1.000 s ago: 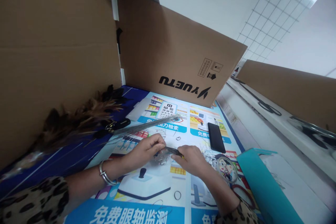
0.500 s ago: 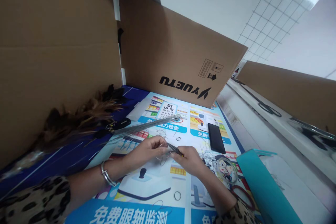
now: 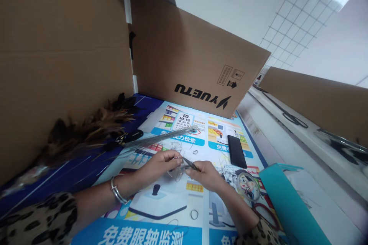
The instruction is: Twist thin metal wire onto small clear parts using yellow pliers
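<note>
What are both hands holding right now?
Left hand: closed, pinching a thin bent silver wire.
Right hand: closed on a slim dark pointed tool.

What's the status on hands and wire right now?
Left hand pinches a thin wire loop. Right hand grips a slim dark tool, tip at the loop. Phone and wire bundle lie beyond, apart from both hands.
</note>
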The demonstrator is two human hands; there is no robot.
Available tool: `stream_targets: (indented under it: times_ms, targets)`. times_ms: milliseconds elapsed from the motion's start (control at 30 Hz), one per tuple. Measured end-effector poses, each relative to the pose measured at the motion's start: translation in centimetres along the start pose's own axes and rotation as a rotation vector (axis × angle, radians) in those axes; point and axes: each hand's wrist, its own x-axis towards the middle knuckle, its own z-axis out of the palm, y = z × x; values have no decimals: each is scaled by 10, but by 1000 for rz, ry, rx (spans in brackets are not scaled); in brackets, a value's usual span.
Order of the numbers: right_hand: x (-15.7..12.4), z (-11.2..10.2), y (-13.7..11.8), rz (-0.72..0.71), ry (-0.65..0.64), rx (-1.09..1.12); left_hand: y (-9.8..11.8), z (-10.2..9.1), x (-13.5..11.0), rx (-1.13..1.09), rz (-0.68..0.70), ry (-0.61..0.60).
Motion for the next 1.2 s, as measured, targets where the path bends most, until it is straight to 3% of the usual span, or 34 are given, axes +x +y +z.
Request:
stream_targets:
  times_ms: [167, 500, 900, 1200]
  targets:
    - [-1, -3, -3, -7, 4, -86, 0, -1, -1, 2, 21, -2]
    - [-3, -5, -17, -62, 79, -532, -9, -7, 5, -67, 38, -146]
    - [-4, -4, -14, -76, 76, -521, -4, -9, 5, -60, 35, -189]
    - [-4, -4, -13, -78, 66, -414, -5, -8, 5, 4, 84, -135]
